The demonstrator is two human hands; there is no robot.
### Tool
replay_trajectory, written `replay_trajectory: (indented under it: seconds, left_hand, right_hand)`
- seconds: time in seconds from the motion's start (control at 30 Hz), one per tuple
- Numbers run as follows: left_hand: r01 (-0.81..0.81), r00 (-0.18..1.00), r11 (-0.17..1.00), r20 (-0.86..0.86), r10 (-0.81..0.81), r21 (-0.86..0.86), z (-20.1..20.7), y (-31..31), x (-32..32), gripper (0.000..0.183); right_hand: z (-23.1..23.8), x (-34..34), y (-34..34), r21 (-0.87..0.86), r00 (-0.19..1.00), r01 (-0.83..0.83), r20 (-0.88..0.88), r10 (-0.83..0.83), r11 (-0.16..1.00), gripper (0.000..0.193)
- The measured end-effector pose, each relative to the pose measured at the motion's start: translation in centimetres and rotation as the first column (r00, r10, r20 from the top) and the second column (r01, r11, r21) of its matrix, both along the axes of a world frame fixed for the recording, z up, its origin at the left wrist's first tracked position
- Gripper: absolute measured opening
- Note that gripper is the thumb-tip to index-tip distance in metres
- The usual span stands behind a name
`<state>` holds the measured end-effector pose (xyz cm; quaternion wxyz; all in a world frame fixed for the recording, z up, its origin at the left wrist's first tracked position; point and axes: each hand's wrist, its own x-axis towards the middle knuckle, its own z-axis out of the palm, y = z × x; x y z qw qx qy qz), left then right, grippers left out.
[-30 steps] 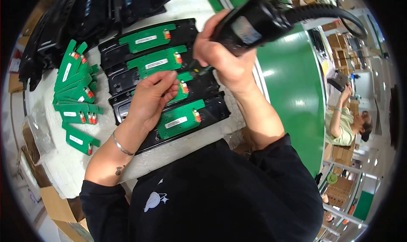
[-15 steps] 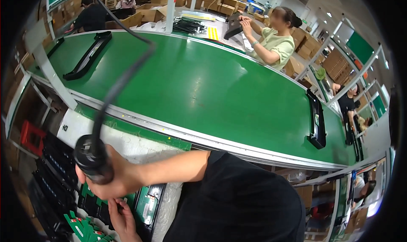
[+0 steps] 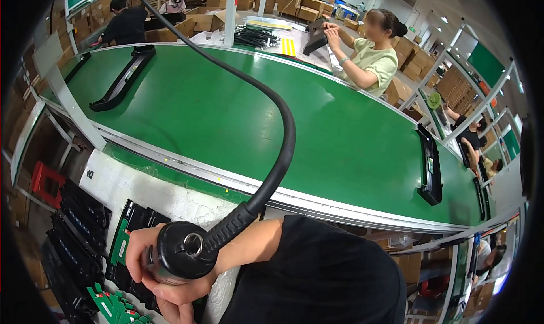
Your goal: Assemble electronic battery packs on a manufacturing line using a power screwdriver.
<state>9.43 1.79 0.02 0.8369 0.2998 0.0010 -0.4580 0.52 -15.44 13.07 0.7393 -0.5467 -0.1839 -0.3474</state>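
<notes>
My right hand (image 3: pixel 170 278) is wrapped round an electric screwdriver (image 3: pixel 184 250), a black cylinder with a metal ring on its end and a thick black cable. The tool's bit end is hidden under the hand. Just below, at the lower edge, part of my left hand (image 3: pixel 177 312) shows; its fingertips are mostly covered by the right hand. Beneath and beside both hands lies a black plastic housing (image 3: pixel 141 213) carrying a green circuit board (image 3: pixel 120 242). Several loose green board pieces (image 3: pixel 116 307) with red and white spots lie nearby.
Stacked black housings (image 3: pixel 71 239) and a red bin (image 3: pixel 46 182) stand at the left. Beyond the white padded bench (image 3: pixel 175 196) runs a green conveyor belt (image 3: pixel 226 131) bearing black housings (image 3: pixel 429 165). Across it, a person (image 3: pixel 371 63) handles a black part; other people work farther off.
My right hand has moved slightly right and down, and the screwdriver has tilted. Its cable now bows rightward over the belt. The left hand has become mostly hidden.
</notes>
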Motion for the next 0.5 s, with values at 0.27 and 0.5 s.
replay_trajectory:
  seconds: [0.27,0.5]
  left_hand:
    - [-0.069,0.997,0.997,0.034,0.07,-0.015,-0.3,-0.4,-0.5,0.032]
    - [0.207,0.908,0.824,-0.211,-0.363,-0.527,-3.4,0.1,1.2,0.038]
  right_hand:
    - [-0.7,1.0,0.6,0.004,0.996,0.061,0.061,-0.061,0.998,0.02]
    - [-0.6,0.1,0.7,0.103,1.0,-0.023,-0.018,0.025,0.994,0.017]
